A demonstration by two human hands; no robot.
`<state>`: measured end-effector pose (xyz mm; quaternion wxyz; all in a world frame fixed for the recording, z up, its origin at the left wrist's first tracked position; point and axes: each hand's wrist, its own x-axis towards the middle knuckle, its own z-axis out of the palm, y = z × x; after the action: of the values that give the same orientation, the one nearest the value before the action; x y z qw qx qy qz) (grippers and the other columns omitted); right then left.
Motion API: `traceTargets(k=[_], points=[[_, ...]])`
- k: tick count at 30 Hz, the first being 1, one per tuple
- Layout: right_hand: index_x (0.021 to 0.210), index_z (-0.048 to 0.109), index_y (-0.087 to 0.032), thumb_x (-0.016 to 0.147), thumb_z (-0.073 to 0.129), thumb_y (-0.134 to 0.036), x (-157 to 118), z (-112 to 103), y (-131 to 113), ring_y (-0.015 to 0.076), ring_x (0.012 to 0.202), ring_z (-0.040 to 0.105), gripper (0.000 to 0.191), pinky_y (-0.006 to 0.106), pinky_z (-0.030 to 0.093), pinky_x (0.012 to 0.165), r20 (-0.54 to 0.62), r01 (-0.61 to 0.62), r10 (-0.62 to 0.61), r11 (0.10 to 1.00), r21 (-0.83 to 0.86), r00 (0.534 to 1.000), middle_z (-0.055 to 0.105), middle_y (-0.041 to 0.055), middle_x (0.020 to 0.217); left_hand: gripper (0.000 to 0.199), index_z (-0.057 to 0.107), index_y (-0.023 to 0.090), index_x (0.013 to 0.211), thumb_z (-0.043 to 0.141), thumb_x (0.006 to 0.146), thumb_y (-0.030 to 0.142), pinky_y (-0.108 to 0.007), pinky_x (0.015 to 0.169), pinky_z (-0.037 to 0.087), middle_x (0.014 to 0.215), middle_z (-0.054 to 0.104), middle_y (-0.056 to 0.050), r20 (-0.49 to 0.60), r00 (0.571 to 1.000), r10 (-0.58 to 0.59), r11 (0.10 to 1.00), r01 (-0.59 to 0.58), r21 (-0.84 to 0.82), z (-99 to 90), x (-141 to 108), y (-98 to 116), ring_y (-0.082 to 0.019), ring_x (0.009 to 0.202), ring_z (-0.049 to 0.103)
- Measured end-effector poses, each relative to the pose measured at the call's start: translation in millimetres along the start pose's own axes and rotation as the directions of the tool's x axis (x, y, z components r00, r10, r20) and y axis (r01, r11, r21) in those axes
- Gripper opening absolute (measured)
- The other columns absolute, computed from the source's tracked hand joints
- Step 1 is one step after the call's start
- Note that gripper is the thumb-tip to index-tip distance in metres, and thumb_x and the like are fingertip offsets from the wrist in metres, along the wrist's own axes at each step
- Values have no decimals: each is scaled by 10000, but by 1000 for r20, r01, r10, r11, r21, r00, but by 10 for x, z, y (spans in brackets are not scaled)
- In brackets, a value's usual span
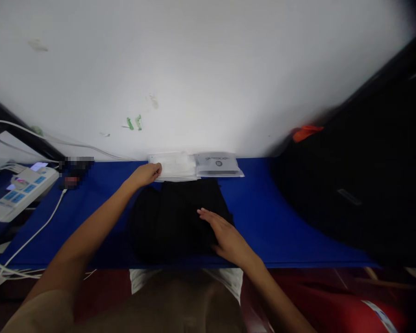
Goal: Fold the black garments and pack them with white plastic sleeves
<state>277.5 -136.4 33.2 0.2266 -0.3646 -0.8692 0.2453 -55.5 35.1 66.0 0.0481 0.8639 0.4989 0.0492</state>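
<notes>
A black folded cloth item (pixel 180 217), perhaps a garment, lies on the blue tabletop in front of me. My right hand (pixel 227 236) rests on its right side, palm down with fingers stretched out. Behind it, against the wall, is a stack of whitish plastic bags (pixel 178 165). Curled fingers of my left hand (pixel 146 175) close at the stack's left edge, seemingly pinching a bag; the fingertips are partly hidden. Beside the stack, a frosted zip bag (pixel 217 164) with dark print lies flat.
A white power strip (pixel 24 192) with plugs and cables sits at the far left. A white cable (pixel 43 226) runs across the blue table (pixel 253 208). On the right, a large black bag (pixel 360 185) with an orange piece (pixel 307 132) takes up the table's end.
</notes>
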Motion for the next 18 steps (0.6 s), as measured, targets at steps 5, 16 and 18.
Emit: traceTargets(k=[5,16,18], points=[[1509,286,-189,527,429,59,-129,23,135,264,1415,372,1023,480,444,1102,-45,-5,1,997,-74,999,383,147,1536,288,661,150,1067,420,912,147,-359,817,474,1010,612,-115,-120,979,165,986,-161,46,-191,-285,199,-231,910,586],[1500,274,-109,864,416,-97,261,-193,-159,297,1419,349,652,509,442,1072,-91,433,-457,879,-198,885,481,201,1445,557,441,144,1377,516,829,82,-410,891,511,1099,507,-128,-291,895,338,913,-386,-129,-159,-919,1210,-245,1003,508],[1484,295,-118,780,441,-39,314,-120,-151,295,1360,433,724,485,465,1054,-37,316,-335,917,-243,942,504,191,1416,661,400,124,1412,521,766,53,-444,933,498,1133,497,-142,-245,904,351,908,-392,-148,-76,-974,1324,-263,1034,492]])
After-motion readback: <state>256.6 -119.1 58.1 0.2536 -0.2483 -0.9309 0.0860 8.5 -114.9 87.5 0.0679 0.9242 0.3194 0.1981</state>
